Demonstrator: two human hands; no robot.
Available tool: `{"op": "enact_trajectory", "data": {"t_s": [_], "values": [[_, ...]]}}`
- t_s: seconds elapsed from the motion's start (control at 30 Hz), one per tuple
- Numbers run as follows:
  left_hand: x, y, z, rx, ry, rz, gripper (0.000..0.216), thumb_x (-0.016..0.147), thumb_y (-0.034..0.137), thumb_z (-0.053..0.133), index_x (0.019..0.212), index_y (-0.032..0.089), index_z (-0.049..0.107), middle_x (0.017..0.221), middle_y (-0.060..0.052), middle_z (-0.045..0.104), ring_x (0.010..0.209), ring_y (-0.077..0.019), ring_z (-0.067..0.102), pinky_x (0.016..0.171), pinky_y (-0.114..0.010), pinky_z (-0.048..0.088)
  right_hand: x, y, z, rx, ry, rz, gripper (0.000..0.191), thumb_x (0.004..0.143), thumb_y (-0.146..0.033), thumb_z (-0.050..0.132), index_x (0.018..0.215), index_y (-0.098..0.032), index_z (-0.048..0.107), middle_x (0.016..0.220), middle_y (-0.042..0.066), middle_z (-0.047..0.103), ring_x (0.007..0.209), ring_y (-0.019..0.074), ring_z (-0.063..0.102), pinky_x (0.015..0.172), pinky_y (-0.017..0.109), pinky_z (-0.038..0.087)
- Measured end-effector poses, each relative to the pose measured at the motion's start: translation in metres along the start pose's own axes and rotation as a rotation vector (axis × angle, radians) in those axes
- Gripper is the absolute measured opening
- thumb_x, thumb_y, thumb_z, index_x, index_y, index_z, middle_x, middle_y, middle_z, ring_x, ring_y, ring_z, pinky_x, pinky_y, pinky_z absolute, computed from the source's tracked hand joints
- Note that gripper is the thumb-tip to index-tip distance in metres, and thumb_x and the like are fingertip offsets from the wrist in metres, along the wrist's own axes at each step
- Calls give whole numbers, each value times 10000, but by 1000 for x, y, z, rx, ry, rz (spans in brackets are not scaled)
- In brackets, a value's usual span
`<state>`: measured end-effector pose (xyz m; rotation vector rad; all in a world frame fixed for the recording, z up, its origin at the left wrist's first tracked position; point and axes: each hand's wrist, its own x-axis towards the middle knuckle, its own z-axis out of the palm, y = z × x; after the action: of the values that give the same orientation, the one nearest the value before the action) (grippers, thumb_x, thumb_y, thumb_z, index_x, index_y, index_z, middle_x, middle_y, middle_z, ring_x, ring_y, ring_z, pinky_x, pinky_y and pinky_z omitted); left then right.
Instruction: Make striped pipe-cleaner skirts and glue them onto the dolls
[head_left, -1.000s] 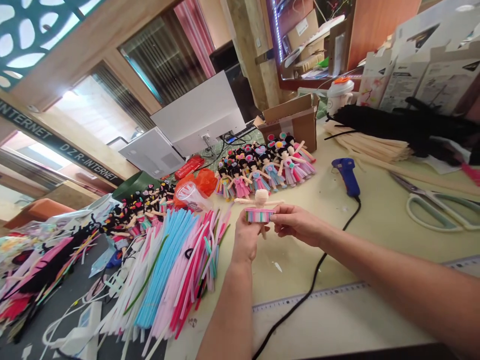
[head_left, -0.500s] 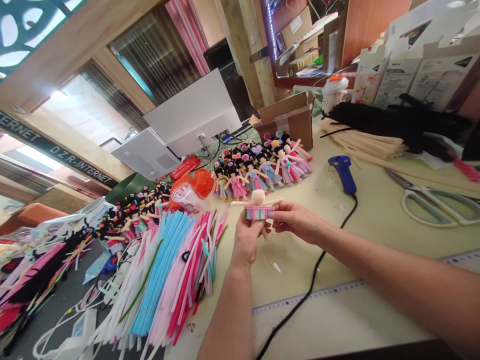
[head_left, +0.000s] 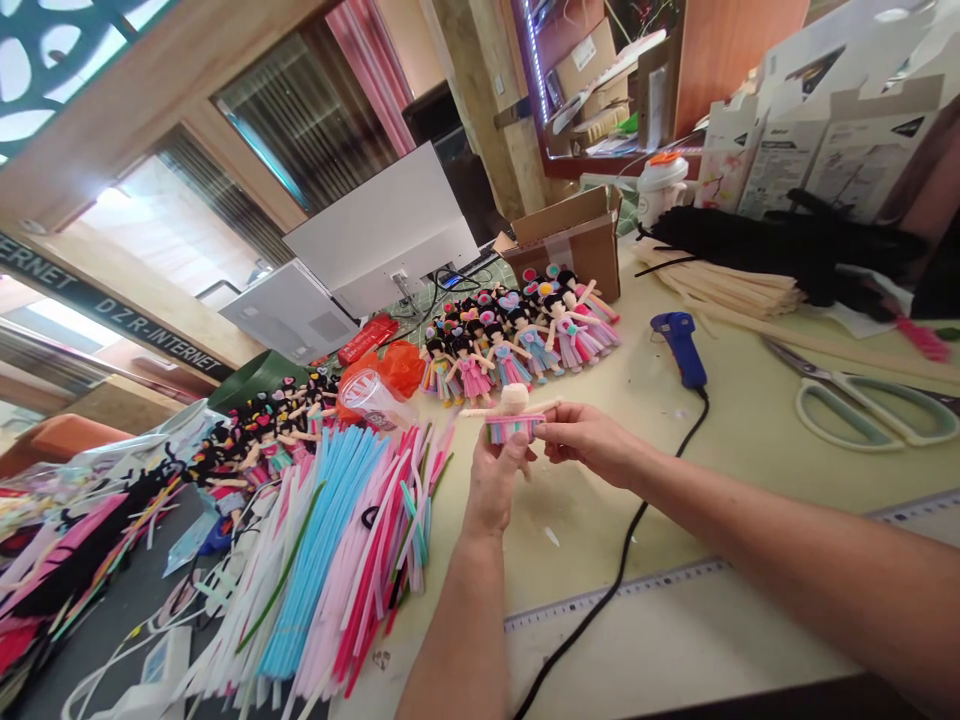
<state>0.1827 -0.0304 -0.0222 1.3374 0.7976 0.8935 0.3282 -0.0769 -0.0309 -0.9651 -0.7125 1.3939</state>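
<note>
A: What has just changed?

B: Only a little. The bare-headed doll (head_left: 515, 398) is held in nearly the same spot above the surface (head_left: 600, 530), arms stretched left and right. But the thumb of the left hand (head_left: 491, 480) now overlaps the lower front of the striped band (head_left: 504, 427); half a second ago that band showed clear above it.

A: What does that mean for the work?

B: My reading is that the band is being pressed or steadied against the doll's body, so the fit looks unsettled. I can't tell whether it is fixed there.

A: And the fingers?

B: The left ones are closed, thumb in front, the others mostly hidden behind the doll. On the right hand (head_left: 589, 440), thumb and forefinger are nearly together, pinching the band's right end, with the rest curled below. Neither hand has let go.

A: Anything near them?

B: The blue glue gun (head_left: 681, 350) lies to the right, untouched, with scissors (head_left: 851, 405) beyond it. Dressed dolls (head_left: 517, 340) stand crowded on the far side, and fuzzy stems (head_left: 315, 560) lie left.
</note>
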Motion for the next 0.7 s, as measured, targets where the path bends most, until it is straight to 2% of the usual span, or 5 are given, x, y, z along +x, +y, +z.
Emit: {"op": "enact_trajectory", "data": {"t_s": [0.1, 0.2, 0.37, 0.7], "values": [[0, -2, 1, 10, 32, 24, 533, 739, 626, 710, 987, 167, 596, 748, -8, 611, 642, -128, 565, 521, -235, 427, 0, 0, 0, -9, -8, -3, 385, 566, -468, 883, 679, -178, 656, 631, -7, 650, 532, 87, 498, 564, 262, 411], [1, -5, 2, 23, 55, 31, 538, 749, 673, 674, 934, 174, 597, 704, 4, 594, 629, -131, 559, 526, -239, 418, 1, 1, -1, -10, -11, -5, 384, 565, -470, 886, 676, -183, 657, 618, -12, 644, 526, 87, 496, 567, 262, 421], [3, -7, 2, 47, 102, 31, 537, 743, 675, 671, 926, 175, 604, 743, -7, 628, 626, -128, 570, 563, -249, 440, 1, 2, -1, -3, -20, -5, 398, 566, -491, 887, 697, -180, 677, 652, 1, 663, 540, 92, 516, 576, 265, 438], [1, -5, 8, 2, 115, 29, 537, 701, 659, 720, 908, 175, 617, 699, 11, 602, 589, -116, 539, 505, -233, 397, 1, 4, -2, 12, -32, -18, 415, 590, -528, 876, 775, -175, 759, 673, 6, 674, 566, 89, 524, 595, 253, 444]]}}
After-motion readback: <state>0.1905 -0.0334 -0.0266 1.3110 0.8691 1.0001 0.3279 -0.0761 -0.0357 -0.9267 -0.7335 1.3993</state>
